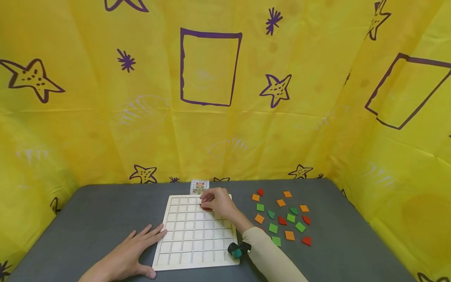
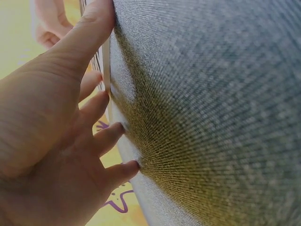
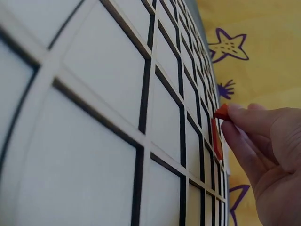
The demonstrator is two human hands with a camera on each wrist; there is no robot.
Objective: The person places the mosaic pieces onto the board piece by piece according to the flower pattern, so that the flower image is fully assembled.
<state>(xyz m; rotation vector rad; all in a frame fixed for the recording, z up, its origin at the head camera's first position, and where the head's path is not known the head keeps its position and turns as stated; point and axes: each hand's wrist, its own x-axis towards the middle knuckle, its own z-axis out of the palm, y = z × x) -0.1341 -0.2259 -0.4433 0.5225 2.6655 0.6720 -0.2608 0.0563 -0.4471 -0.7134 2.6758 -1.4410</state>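
A pale wooden grid board (image 1: 197, 235) lies on the dark grey table. My right hand (image 1: 218, 203) is over the board's far part and pinches a small red tile (image 3: 221, 113) between thumb and fingertips. Right beside that tile, a second red piece (image 3: 216, 139) sits in a far cell of the board. My left hand (image 1: 132, 250) rests spread at the board's left edge, with fingertips at its side and on the cloth (image 2: 211, 94). The hand's thumb lies by the near left corner.
Several loose tiles lie right of the board: orange squares (image 1: 289, 235), green squares (image 1: 273, 228), red pieces (image 1: 307, 241) and green rounded pieces (image 1: 271, 214). Behind the board is a small pattern card (image 1: 194, 186). A yellow patterned curtain (image 1: 211, 133) stands around the table.
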